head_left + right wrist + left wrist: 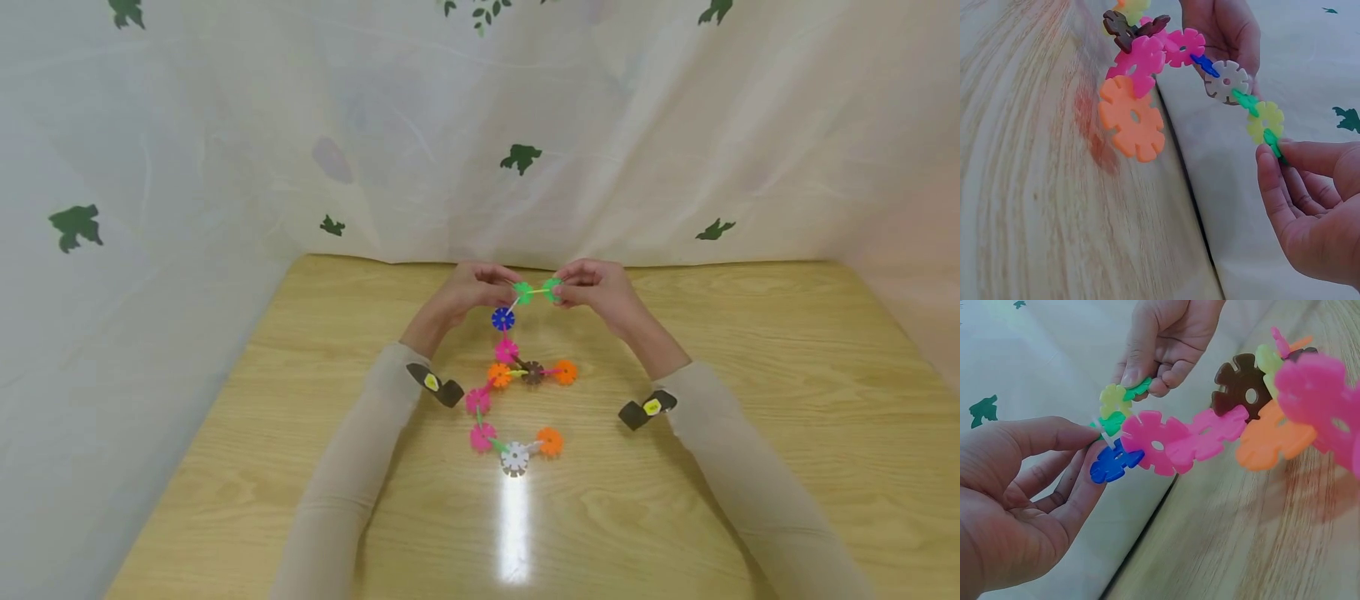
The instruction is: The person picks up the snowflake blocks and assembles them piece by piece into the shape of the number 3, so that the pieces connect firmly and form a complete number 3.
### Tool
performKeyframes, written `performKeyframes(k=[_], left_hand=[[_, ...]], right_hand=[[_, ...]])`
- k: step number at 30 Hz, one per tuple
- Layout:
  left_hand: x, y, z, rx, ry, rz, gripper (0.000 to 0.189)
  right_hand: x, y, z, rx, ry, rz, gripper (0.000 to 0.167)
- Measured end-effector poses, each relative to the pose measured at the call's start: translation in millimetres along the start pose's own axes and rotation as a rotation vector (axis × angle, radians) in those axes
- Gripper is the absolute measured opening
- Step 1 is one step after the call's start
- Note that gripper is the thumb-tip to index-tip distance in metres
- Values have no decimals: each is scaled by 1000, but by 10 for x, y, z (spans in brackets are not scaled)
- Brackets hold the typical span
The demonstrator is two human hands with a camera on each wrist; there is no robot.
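Observation:
A chain of notched plastic snowflake discs zigzags across the table. At its far end my left hand [474,290] pinches a green disc [522,292] between thumb and fingers. My right hand [597,286] pinches another green disc [552,289], joined to the first by a yellow disc [1265,122]. A white disc [1227,81] links the left green one to a blue disc [1115,462]. Nearer me follow pink [506,351], orange [499,375] and brown [533,372] discs. The near end holds a white disc [514,458] and an orange disc [550,442].
The wooden table [315,492] ends at the back against a pale curtain [420,175] with green leaf shapes. Black straps with small devices sit on both sleeves [345,467]. A bright light reflection lies on the table in front.

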State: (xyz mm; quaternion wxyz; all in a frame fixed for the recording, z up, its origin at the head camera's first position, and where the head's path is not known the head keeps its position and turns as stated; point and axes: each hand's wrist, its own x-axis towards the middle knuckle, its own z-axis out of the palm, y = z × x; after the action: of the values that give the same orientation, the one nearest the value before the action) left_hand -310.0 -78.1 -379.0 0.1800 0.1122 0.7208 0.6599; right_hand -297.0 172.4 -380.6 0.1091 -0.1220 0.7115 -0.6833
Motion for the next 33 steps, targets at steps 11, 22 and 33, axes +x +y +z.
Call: performKeyframes(k=[11, 22, 33], left_hand=[[-13, 34, -9, 6, -23, -21, 31], [-5, 35, 6, 9, -46, -22, 31], [18, -19, 21, 19, -57, -31, 31]], right_hand=[[5, 4, -15, -24, -11, 65, 26], [3, 25, -64, -50, -49, 106, 29], [0, 6, -118, -123, -116, 138, 36]])
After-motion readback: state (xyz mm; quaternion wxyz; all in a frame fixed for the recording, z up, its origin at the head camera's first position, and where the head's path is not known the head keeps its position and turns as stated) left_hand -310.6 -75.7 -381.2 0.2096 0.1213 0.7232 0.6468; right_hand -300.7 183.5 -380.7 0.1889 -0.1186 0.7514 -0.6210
